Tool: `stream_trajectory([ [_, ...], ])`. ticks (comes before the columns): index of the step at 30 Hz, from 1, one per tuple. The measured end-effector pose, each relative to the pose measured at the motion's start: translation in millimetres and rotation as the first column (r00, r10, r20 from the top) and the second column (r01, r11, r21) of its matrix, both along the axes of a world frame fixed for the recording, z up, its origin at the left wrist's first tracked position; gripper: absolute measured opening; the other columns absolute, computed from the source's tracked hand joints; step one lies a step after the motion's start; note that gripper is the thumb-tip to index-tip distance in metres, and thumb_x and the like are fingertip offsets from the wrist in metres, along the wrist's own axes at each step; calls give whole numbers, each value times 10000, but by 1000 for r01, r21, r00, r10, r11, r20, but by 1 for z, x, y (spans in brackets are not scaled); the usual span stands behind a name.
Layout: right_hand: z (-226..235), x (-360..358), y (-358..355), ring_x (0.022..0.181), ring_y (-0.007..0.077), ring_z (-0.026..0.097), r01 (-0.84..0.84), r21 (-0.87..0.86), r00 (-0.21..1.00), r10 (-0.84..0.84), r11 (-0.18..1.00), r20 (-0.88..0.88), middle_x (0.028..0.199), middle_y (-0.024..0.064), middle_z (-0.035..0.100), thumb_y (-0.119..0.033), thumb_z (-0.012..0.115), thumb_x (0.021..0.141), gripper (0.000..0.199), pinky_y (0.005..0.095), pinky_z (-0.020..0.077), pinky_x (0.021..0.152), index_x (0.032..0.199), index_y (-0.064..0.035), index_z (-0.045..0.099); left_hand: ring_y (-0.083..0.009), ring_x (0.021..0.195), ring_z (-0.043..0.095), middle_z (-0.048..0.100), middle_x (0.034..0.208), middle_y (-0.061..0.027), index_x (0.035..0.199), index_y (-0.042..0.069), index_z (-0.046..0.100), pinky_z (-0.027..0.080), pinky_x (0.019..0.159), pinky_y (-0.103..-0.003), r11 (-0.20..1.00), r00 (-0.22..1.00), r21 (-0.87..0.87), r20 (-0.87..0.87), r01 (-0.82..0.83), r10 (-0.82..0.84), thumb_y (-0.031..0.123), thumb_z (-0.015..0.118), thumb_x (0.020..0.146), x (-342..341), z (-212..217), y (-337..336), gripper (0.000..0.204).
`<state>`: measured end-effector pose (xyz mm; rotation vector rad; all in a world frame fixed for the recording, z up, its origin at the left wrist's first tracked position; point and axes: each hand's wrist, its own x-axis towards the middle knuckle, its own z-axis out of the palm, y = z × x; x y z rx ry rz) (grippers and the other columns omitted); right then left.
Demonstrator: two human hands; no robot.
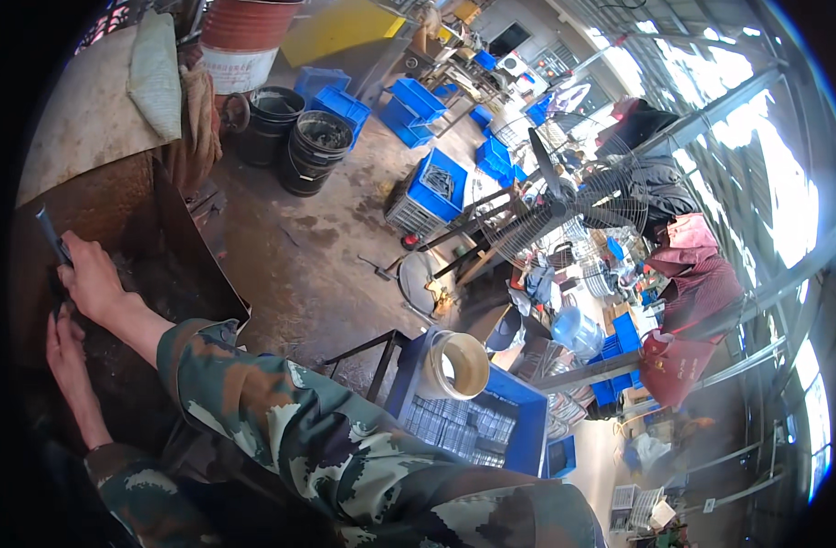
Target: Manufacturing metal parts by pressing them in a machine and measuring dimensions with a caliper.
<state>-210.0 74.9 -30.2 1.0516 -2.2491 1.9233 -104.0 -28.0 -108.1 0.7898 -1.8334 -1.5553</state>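
Over a rusty metal bin at the left, my right hand (96, 281) is closed round a narrow dark bar (49, 234), whose pale upper end sticks out past the fingers. I cannot make out exactly what kind of piece it is. Just below, my left hand (68, 354) has its fingers pressed together at the lower part of the same bar. Shadow and the dark rim of the picture hide some of those fingertips. Both forearms, in camouflage sleeves, reach across the near side of the bin (194, 247).
Beside my right arm, a blue crate (527, 416) holds stacked metal pieces, with a cream bucket (459, 363) at its edge. A large fan (559, 205) stands ahead. Black buckets (317, 151), a red-and-white drum (244, 46) and a blue crate of parts (438, 183) stand on the floor.
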Motion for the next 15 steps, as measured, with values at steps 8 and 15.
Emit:
stream_trajectory([
  [8, -2, 13, -6, 895, 508, 598, -15, 49, 999, 18, 999, -47, 879, 291, 627, -71, 617, 761, 169, 550, 492, 760, 892, 15, 553, -150, 1077, 614, 652, 1217, -100, 1304, 13, 611, 510, 927, -275, 978, 988, 208, -142, -23, 54, 228, 587, 987, 17, -19, -19, 384],
  [15, -3, -36, 8, 631, 160, 607, -118, 228, 984, 83, 966, 156, 695, 83, 613, -279, 700, 855, 256, 344, 519, 559, 852, -39, 611, -396, 858, 633, 659, 873, -207, 889, 10, 644, 502, 774, -466, 972, 989, -221, -138, -84, 54, 299, 522, 952, -28, 31, 43, 321],
])
